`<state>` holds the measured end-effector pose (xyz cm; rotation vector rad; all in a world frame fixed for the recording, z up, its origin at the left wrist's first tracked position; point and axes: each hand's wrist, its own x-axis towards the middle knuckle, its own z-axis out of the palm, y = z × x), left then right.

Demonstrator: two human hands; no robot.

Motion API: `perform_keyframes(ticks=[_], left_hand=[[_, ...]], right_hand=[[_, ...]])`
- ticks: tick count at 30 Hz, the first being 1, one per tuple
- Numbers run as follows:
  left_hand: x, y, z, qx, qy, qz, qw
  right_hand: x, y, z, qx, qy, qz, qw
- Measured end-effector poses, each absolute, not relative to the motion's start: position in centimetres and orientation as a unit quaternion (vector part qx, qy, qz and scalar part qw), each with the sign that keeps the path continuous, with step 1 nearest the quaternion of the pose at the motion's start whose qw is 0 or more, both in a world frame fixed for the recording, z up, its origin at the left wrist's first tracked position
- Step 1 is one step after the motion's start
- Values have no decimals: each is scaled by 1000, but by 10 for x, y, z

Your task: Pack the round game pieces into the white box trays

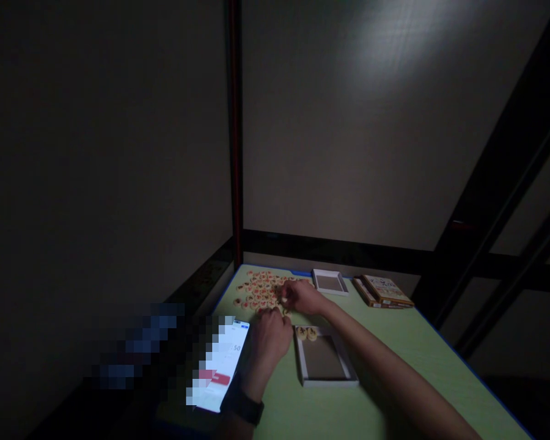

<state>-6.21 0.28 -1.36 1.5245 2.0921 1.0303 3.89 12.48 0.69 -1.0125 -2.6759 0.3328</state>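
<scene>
Many round xiangqi pieces (256, 297), pale wood with red or dark characters, lie spread face up over the far left of the green table. My right hand (301, 296) reaches in over their right side, thumb and fingers pinched on what looks like a pale piece. Closer to me, my left hand (271, 333) is at the near edge of the pieces with its fingers curled down; what they hold, if anything, is hidden. Just right of it lies a shallow white-rimmed box tray (329, 384), with two xiangqi pieces (307, 333) side by side in its far left corner.
A lit phone (224, 366) lies left of my left wrist. At the table's far edge is another white-rimmed tray (343, 291). Flat printed boxes (387, 290) are stacked at the far right. Walls border the green table (421, 354) at the back and left.
</scene>
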Motion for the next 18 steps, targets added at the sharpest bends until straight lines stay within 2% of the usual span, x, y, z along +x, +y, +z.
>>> perform_keyframes(ticks=[6, 10, 18], left_hand=[[-63, 5, -17, 560, 744, 334, 145], [-62, 2, -15, 568, 741, 327, 149], [-60, 1, -18, 586, 730, 318, 147]], right_hand=[[64, 115, 13, -314, -938, 101, 108], [73, 114, 3, -294, -949, 85, 74], [71, 119, -8, -285, -954, 74, 62]])
